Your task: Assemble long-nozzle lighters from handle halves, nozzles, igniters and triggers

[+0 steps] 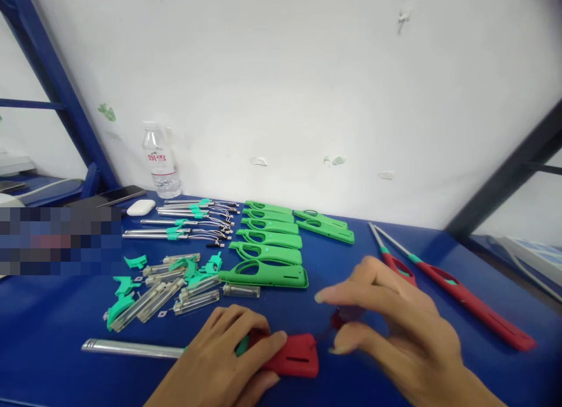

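Near the front of the blue desk [44, 319], the left hand [223, 354] holds a red lighter [296, 357] down flat, its silver tube [136, 349] pointing left, while the right hand [404, 331] has a blurred dark red tool [339, 318] between thumb and fingers, by the lighter's butt end; green shells [281, 239] lie beyond, two assembled lighters [478, 306] to the right

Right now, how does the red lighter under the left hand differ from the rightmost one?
The left hand grips the nearer lighter, while the rightmost lighter lies unheld. The nearer lighter's tube points left; the rightmost lighter's slants away. Both have red handles and silvery tubes.
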